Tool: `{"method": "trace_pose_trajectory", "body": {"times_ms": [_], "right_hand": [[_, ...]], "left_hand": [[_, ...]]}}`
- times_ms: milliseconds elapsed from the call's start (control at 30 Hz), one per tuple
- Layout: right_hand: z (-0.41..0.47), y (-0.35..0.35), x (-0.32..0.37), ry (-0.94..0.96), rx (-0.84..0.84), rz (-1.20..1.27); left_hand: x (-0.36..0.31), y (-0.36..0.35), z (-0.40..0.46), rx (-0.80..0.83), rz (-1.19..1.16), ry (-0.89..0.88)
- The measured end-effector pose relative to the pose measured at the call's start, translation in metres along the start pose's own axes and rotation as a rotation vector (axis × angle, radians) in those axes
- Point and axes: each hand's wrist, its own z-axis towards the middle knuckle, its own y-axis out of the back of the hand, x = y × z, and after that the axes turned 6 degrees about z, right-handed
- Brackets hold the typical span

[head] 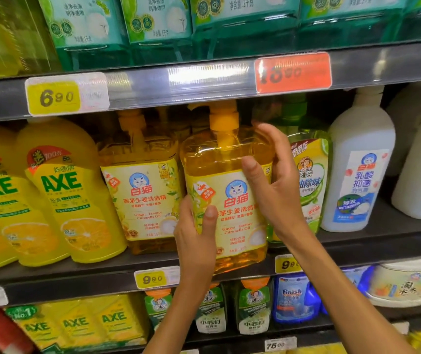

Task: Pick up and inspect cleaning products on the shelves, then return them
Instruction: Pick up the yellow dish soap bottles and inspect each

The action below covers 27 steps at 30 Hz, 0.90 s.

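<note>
Two bare arms reach up from the bottom of the view toward the shelf, and both hands are on one big amber bottle [226, 200] of dish soap with a cat on its label. Left hand [196, 236] holds the lower left side of the bottle, with its thumb across the front of the label and its fingers going round the edge. Right hand [273, 180] holds the upper right side, with the thumb on the front and the fingers curled round the far side near the shoulder. So each grip is closed on the bottle, one low and one high, and the bottle sits between them. It stands nearly upright, tipped only a little, with its orange pump top [223, 118] close under the shelf edge [204, 80] above. Its bottom looks to be at the front lip of the middle shelf [97, 273], but I cannot tell if it rests there or hangs just off it. A twin bottle [141, 192] stands just beside it on the left, and a green bottle [309, 185] is just behind the right hand. I think this is the looking-over step, or the start or end of it. Next the bottle needs to be kept level, with the pump kept clear of the shelf above, and set in the gap between its two neighbours.
</note>
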Motion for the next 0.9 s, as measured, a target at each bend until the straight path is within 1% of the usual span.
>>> {"method": "trace_pose_trajectory", "body": {"times_ms": [133,200,300,400,533,600,700,767,833,900], "right_hand": [[-0.001,-0.002,0.002,0.01,-0.007,-0.019],[-0.001,-0.002,0.004,0.012,0.004,-0.034],[-0.002,-0.006,0.007,0.035,-0.011,-0.135],[-0.004,-0.007,0.008,0.05,-0.018,-0.258],[-0.005,0.0,0.011,0.058,0.045,-0.393],[-0.005,0.003,0.013,0.069,0.089,-0.431],[-0.008,0.008,0.012,0.108,0.186,-0.535],[-0.01,0.009,0.01,0.107,0.238,-0.675],[-0.009,0.008,0.006,0.121,0.234,-0.841],[-0.005,0.007,0.004,0.152,0.214,-0.958]], "left_hand": [[-0.001,0.0,0.0,-0.05,0.169,-0.05],[0.0,0.0,-0.003,-0.09,0.248,-0.106],[0.003,-0.007,-0.019,-0.164,0.34,-0.195],[0.01,-0.012,-0.038,-0.195,0.44,-0.23],[0.021,-0.004,-0.042,-0.211,0.586,-0.291],[0.022,-0.001,-0.04,-0.213,0.622,-0.312],[0.022,0.0,-0.033,-0.204,0.655,-0.287],[0.021,-0.002,-0.028,-0.2,0.701,-0.235],[0.021,-0.003,-0.027,-0.18,0.734,-0.205],[0.022,-0.005,-0.027,-0.145,0.761,-0.192]]}}
